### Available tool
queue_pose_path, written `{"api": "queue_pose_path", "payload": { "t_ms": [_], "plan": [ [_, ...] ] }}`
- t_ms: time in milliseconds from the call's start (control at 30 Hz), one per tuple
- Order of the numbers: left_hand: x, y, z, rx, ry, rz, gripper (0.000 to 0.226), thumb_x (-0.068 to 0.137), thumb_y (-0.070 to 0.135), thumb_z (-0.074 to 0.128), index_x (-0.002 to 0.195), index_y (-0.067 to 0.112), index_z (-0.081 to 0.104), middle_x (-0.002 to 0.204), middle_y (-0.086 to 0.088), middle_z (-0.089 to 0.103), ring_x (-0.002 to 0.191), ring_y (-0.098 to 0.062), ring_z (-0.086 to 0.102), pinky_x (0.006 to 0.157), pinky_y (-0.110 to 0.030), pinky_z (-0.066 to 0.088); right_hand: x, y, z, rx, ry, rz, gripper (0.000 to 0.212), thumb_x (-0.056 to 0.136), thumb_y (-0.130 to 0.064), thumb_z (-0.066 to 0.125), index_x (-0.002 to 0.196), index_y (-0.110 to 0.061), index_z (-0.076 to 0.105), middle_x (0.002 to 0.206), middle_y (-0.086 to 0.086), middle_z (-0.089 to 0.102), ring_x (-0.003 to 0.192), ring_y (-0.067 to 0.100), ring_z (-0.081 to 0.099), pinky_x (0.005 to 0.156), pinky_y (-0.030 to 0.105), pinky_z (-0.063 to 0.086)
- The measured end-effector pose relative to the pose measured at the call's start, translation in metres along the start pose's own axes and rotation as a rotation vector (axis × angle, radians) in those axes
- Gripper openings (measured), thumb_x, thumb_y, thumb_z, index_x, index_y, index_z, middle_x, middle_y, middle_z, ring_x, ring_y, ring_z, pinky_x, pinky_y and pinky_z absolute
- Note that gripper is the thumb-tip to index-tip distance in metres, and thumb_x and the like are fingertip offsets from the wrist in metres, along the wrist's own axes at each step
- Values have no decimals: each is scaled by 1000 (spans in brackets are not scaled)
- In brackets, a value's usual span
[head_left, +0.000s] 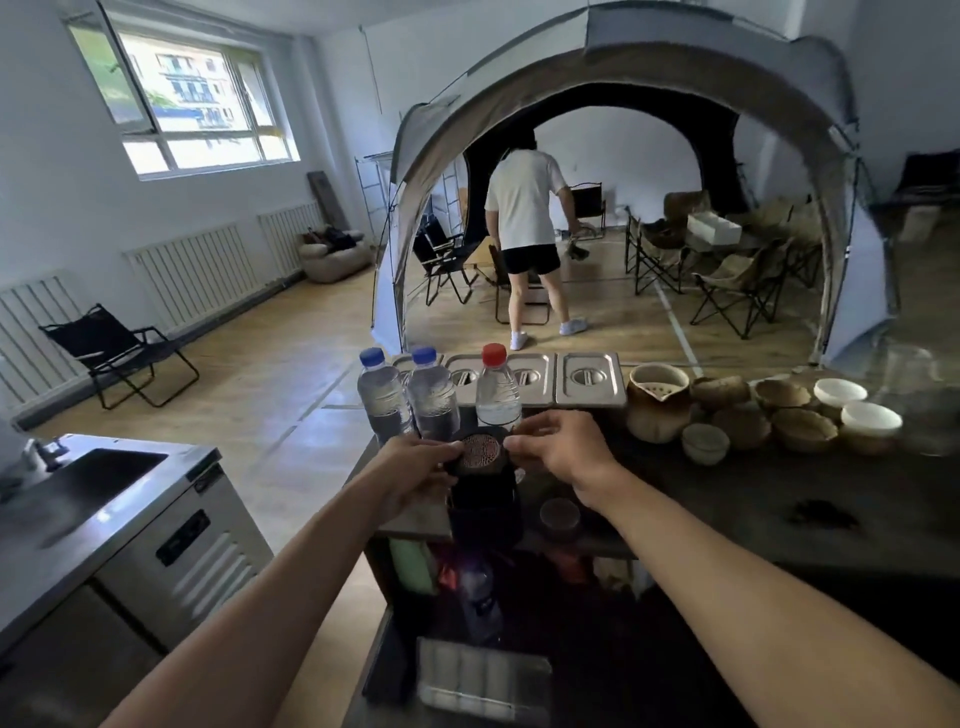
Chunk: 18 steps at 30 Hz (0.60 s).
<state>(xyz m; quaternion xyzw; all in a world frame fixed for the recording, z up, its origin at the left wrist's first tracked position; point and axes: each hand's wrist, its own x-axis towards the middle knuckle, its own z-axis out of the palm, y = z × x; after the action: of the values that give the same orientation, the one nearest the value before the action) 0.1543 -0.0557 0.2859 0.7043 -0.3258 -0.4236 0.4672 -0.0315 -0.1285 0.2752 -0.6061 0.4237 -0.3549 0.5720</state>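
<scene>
One patterned disc between left hand and right hand

Three water bottles are standing in a row at the far left of the counter, with lidded pans lying behind them. Just before the bottles, a round disc is sitting between the left hand and the right hand, over a box. Bowls are clustering farther right.
</scene>
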Motion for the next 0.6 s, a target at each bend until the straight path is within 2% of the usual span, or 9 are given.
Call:
{"api": "queue_pose_path", "payload": {
  "t_ms": [67, 100, 167, 233, 333, 433, 500, 600],
  "plan": [
    [7, -4, -10, 27, -15, -35, 21, 89, 16, 72, 98, -2, 71, 82, -18, 64, 55, -19, 54, 58, -28, 44, 1, 2, 5, 145, 31, 165, 25, 71, 6, 82, 83, -5, 63, 77, 13, 72, 61, 18, 71, 56, 27, 58],
    [10, -6, -14, 57, -21, -41, 16, 86, 17, 75, 86, 1, 73, 76, -17, 63, 53, -18, 50, 58, -28, 41, 3, 3, 8, 179, 32, 227, 26, 71, 8, 81, 82, -5, 61, 75, 13, 72, 60, 18, 71, 55, 27, 58],
    [14, -8, -21, 119, -10, -59, 21, 77, 23, 84, 65, 8, 76, 57, -6, 60, 42, -11, 43, 44, -20, 34, 6, 6, 12, 199, 25, 308, 22, 72, 7, 80, 79, -5, 63, 68, 9, 72, 58, 16, 69, 54, 25, 57],
    [16, -12, -24, 175, 4, -82, 25, 68, 30, 89, 69, 8, 78, 45, 2, 55, 35, -7, 36, 36, -15, 26, 9, 8, 16, 198, 27, 367, 19, 74, 5, 79, 74, -7, 66, 59, 3, 71, 54, 11, 67, 51, 21, 53],
    [22, -21, -25, 175, -11, -105, 28, 66, 32, 90, 78, 9, 79, 43, 4, 52, 38, -7, 34, 37, -15, 24, 10, 15, 17, 193, 61, 398, 20, 72, 4, 80, 72, -10, 65, 55, 0, 71, 49, 8, 68, 47, 17, 46],
    [28, -27, -21, 138, -74, -159, 19, 74, 25, 85, 67, 12, 75, 47, 4, 53, 38, -6, 34, 39, -15, 23, 10, 21, 16, 180, 98, 408, 22, 70, 5, 82, 70, -10, 64, 52, 0, 70, 44, 6, 66, 45, 17, 39],
    [33, -31, -18, 130, -55, -169, 24, 75, 22, 84, 60, 12, 68, 45, 3, 49, 32, -5, 34, 38, -13, 24, 11, 24, 15, 204, 104, 425, 25, 71, 6, 81, 70, -9, 61, 52, 2, 69, 44, 7, 66, 39, 16, 31],
    [39, -33, -16, 151, -40, -201, 30, 75, 21, 84, 62, 13, 58, 45, 3, 46, 29, -6, 34, 34, -11, 24, 14, 24, 13, 207, 117, 423, 32, 70, 10, 79, 73, -9, 54, 59, 7, 70, 44, 10, 67, 32, 15, 22]
  ]
}}
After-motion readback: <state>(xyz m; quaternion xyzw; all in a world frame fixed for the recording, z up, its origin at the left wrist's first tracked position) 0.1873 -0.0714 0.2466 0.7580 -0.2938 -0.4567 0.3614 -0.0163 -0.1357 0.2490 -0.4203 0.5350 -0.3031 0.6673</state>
